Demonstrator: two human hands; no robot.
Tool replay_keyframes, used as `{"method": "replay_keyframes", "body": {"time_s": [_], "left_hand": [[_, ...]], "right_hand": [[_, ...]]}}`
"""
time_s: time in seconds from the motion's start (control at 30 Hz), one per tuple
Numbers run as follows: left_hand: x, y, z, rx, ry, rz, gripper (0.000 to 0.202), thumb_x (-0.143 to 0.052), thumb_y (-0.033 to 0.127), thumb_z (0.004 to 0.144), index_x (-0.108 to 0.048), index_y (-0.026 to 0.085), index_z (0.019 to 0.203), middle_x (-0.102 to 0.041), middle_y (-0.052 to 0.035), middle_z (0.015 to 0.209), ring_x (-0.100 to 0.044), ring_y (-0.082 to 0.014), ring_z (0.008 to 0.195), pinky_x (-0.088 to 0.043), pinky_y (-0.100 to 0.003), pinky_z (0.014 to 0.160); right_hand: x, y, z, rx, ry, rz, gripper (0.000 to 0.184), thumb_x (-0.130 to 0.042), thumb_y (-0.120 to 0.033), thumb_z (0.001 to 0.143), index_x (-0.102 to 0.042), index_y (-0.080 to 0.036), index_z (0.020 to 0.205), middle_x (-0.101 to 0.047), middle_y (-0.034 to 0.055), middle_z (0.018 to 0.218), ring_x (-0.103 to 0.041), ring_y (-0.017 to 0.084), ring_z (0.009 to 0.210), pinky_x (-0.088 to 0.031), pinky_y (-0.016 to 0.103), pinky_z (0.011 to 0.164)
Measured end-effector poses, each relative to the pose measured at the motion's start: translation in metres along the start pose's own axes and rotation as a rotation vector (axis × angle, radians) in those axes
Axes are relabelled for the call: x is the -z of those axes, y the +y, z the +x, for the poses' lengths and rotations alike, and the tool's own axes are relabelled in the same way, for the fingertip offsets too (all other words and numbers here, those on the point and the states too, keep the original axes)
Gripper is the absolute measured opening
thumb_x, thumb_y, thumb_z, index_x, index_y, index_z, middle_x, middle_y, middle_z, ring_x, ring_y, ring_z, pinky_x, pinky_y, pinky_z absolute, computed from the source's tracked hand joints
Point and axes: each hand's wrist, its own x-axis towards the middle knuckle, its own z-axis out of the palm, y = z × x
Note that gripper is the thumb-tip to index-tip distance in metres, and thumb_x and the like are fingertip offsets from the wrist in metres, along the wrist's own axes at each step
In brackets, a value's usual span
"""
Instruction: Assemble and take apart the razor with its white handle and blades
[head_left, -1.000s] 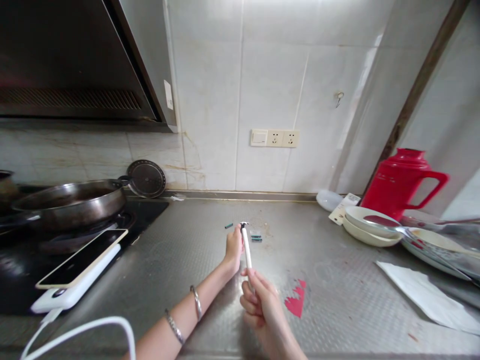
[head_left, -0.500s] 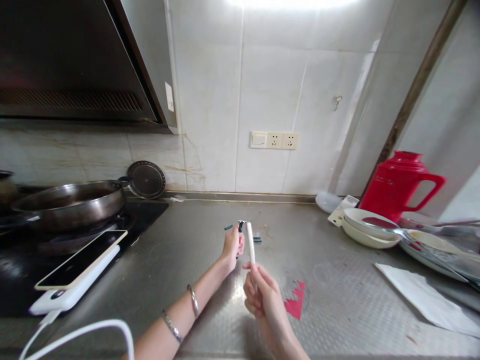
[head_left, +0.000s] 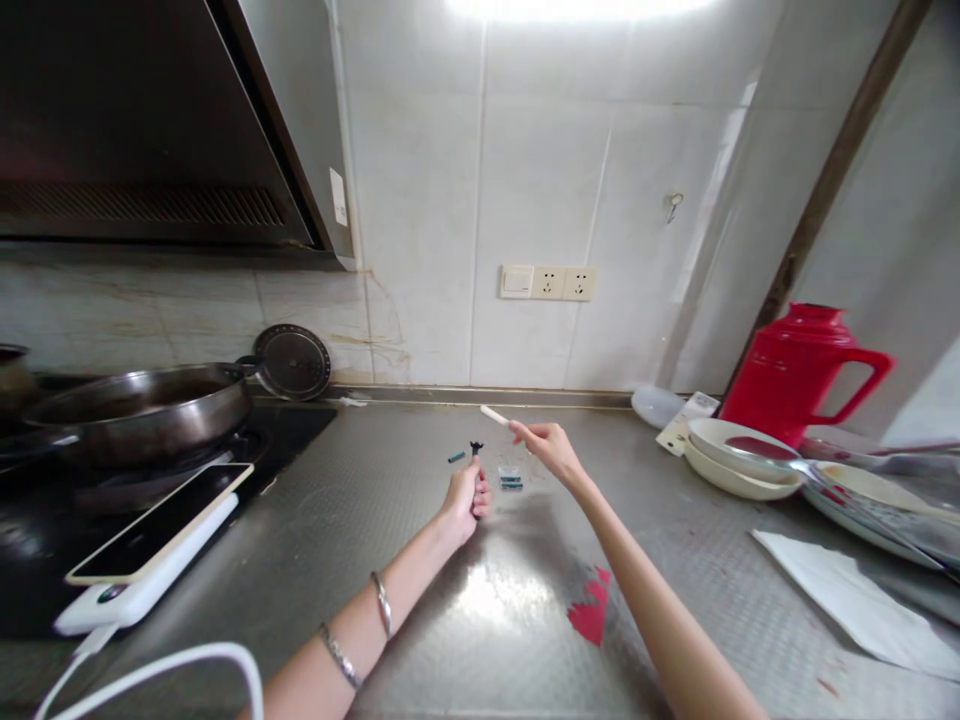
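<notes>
My left hand (head_left: pixel 466 492) is closed around a black razor handle (head_left: pixel 475 453), whose forked top points up with no blade head visible on it. My right hand (head_left: pixel 551 447) pinches one end of a slim white stick (head_left: pixel 495 414), held above the counter and slanting to the upper left. A small teal razor cartridge (head_left: pixel 457 457) lies just left of the razor handle. To the right of my left hand sits a clear case (head_left: pixel 510 471) with teal cartridges (head_left: pixel 511 484) in it.
A torn red scrap (head_left: pixel 590 608) is on the steel counter (head_left: pixel 360 520). At left are a pan (head_left: pixel 142 415) on the stove and a phone (head_left: pixel 161 525) on a white power bank. Bowls (head_left: pixel 739 475), a white sheet (head_left: pixel 847 595) and a red thermos (head_left: pixel 799 375) stand or lie at right.
My right hand has moved up and away from me with the white stick, which has gone from upright to slanting left. My left hand stays nearly in place; the handle's top now looks forked.
</notes>
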Motion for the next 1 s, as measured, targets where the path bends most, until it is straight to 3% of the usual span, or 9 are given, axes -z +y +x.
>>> {"method": "replay_keyframes", "body": {"time_s": [0.13, 0.33, 0.43, 0.6, 0.8, 1.0], "left_hand": [[-0.001, 0.0, -0.002, 0.017, 0.023, -0.018, 0.033, -0.04, 0.039, 0.088, -0.036, 0.018, 0.064, -0.023, 0.011, 0.042, -0.016, -0.0003, 0.029, -0.005, -0.014, 0.034], [-0.007, -0.005, -0.006, 0.06, 0.075, 0.037, 0.034, -0.036, 0.037, 0.091, -0.034, 0.017, 0.063, -0.024, 0.0105, 0.041, -0.015, 0.0, 0.028, -0.002, -0.014, 0.035], [-0.008, -0.006, -0.008, 0.05, 0.086, 0.037, 0.035, -0.034, 0.038, 0.092, -0.034, 0.017, 0.063, -0.024, 0.0105, 0.041, -0.015, -0.0001, 0.027, -0.002, -0.015, 0.035], [-0.007, -0.004, -0.007, 0.037, 0.097, 0.024, 0.035, -0.038, 0.038, 0.09, -0.033, 0.018, 0.062, -0.024, 0.0107, 0.041, -0.014, -0.0001, 0.028, -0.004, -0.015, 0.034], [-0.008, -0.008, -0.006, 0.107, 0.085, 0.078, 0.035, -0.038, 0.039, 0.089, -0.034, 0.018, 0.061, -0.024, 0.0106, 0.041, -0.014, -0.0003, 0.028, -0.002, -0.015, 0.034], [-0.006, -0.004, -0.009, 0.081, 0.049, 0.051, 0.034, -0.041, 0.039, 0.088, -0.033, 0.018, 0.062, -0.023, 0.0108, 0.042, -0.013, -0.0002, 0.029, -0.003, -0.014, 0.034]], "right_hand": [[-0.01, 0.027, -0.001, -0.025, -0.056, -0.249, 0.066, -0.036, -0.07, 0.074, -0.066, -0.016, 0.05, -0.044, 0.0004, 0.037, -0.048, 0.013, 0.046, -0.029, 0.023, 0.049], [-0.017, 0.017, -0.003, 0.065, -0.062, -0.434, 0.066, -0.032, -0.07, 0.077, -0.064, -0.02, 0.048, -0.057, 0.0033, 0.044, -0.055, 0.015, 0.052, -0.033, 0.023, 0.057], [-0.012, 0.023, -0.005, 0.061, -0.074, -0.508, 0.067, -0.031, -0.07, 0.078, -0.061, -0.02, 0.045, -0.058, 0.0037, 0.044, -0.055, 0.014, 0.051, -0.033, 0.023, 0.058], [0.0, 0.041, -0.01, 0.001, -0.064, -0.542, 0.068, -0.032, -0.073, 0.074, -0.06, -0.019, 0.045, -0.056, 0.0033, 0.043, -0.054, 0.014, 0.05, -0.032, 0.024, 0.059], [-0.008, 0.027, -0.011, 0.087, -0.037, -0.492, 0.068, -0.031, -0.07, 0.078, -0.058, -0.018, 0.044, -0.056, 0.003, 0.043, -0.049, 0.012, 0.048, -0.031, 0.024, 0.059], [0.001, 0.038, -0.013, 0.016, -0.058, -0.468, 0.065, -0.035, -0.07, 0.075, -0.06, -0.019, 0.044, -0.055, 0.002, 0.042, -0.052, 0.013, 0.049, -0.031, 0.024, 0.06]]}}
